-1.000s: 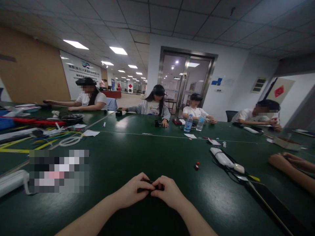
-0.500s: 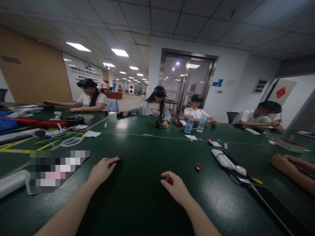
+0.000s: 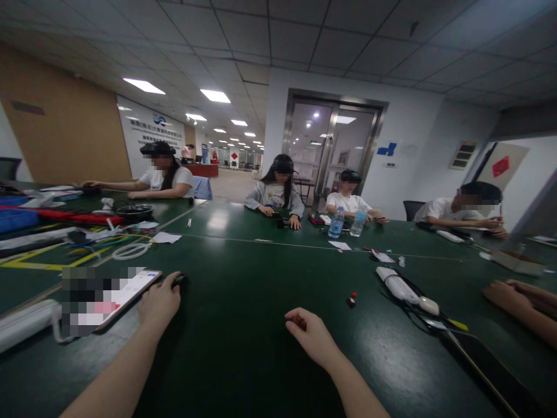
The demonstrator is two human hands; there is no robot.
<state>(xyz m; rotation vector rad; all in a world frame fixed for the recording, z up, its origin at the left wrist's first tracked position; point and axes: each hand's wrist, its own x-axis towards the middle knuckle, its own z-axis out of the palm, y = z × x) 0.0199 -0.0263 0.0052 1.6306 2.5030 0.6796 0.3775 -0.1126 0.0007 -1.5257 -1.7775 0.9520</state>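
My left hand (image 3: pixel 160 302) is over the green table, close to the right edge of a phone (image 3: pixel 150 280) whose screen is lit. Its fingers are closed around a small black object (image 3: pixel 178 279), mostly hidden, whose kind I cannot make out. My right hand (image 3: pixel 311 334) rests on the table with its fingers loosely curled and the thumb apart. Nothing shows in it. Some way to its right lies a small red and dark object (image 3: pixel 352 299).
Cables (image 3: pixel 130 251) and a blue bin (image 3: pixel 17 220) lie left. A white power strip (image 3: pixel 397 284), dark tablet-like panel (image 3: pixel 491 360) and co-worker's hands (image 3: pixel 513 296) are right. Two water bottles (image 3: pixel 336 222) stand across, where several people with headsets sit.
My left hand has moved left towards the phone with the small black object. My right hand has barely moved. The person opposite has drawn one hand inward.
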